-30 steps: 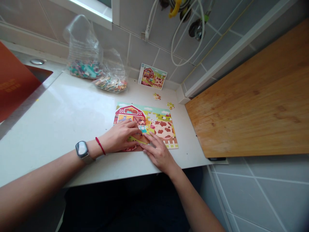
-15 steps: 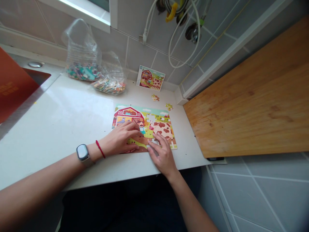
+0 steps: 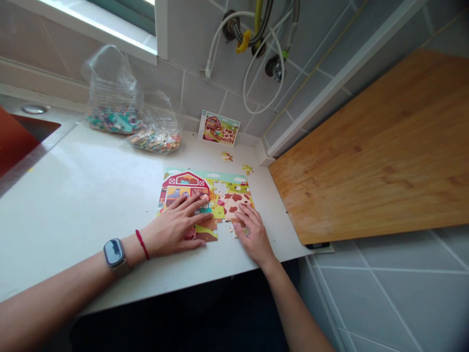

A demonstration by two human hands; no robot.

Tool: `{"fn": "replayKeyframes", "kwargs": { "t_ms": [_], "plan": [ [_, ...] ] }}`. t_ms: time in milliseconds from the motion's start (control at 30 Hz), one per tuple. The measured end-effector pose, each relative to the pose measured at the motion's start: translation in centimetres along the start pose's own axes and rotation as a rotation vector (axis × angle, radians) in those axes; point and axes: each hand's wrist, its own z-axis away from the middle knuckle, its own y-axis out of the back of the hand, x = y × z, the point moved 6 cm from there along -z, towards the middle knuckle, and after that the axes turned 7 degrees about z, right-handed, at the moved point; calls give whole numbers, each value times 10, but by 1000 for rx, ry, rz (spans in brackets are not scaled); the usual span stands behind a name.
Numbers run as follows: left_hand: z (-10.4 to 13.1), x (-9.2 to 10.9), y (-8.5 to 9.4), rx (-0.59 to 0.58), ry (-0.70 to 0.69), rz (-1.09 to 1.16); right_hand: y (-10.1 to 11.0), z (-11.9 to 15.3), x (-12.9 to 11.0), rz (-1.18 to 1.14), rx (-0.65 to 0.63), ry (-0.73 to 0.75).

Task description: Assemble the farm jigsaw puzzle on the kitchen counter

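Note:
A farm jigsaw puzzle (image 3: 230, 203), with a red barn on the left and a spotted cow on the right, lies on the white countertop. White gaps show near its upper middle and along its lower edge. My left hand (image 3: 181, 222) rests flat on the barn side, fingers spread, covering part of the picture. My right hand (image 3: 254, 237) is at the lower right corner, fingers apart and slightly bent over the pieces there; what lies beneath them is partly hidden. Two loose pieces, a yellow-orange one (image 3: 226, 156) and a yellow-green one (image 3: 247, 169), sit beyond the puzzle.
A picture card (image 3: 219, 128) of the same farm scene leans on the tiled wall. Two clear bags, one with teal pieces (image 3: 113, 120) and another with mixed pieces (image 3: 157, 141), stand at the back. A wooden board (image 3: 373, 161) borders the right side; an orange-red object (image 3: 16, 142) is far left.
My left hand has flattened and spread its fingers. My right hand has shifted right relative to the puzzle, and a wider gap shows at the lower edge. The camera view has shifted slightly.

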Motion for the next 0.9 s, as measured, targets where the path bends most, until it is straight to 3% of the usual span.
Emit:
{"fn": "replayKeyframes", "kwargs": {
  "t_ms": [100,233,367,500,767,900],
  "plan": [
    [0,1,-1,16,8,3,9,-23,18,17,26,-24],
    [-1,2,-2,20,25,11,15,-78,64,23,54,-124],
    [-3,2,-3,10,41,16,0,-135,123,57,-14,-401],
    [-4,2,-3,9,51,31,-16,-173,153,91,4,-471],
    [-3,4,-2,-2,77,30,-36,-187,175,51,11,-506],
    [-9,7,10,-39,111,11,-39,-183,181,-12,49,-473]
  ]
}}
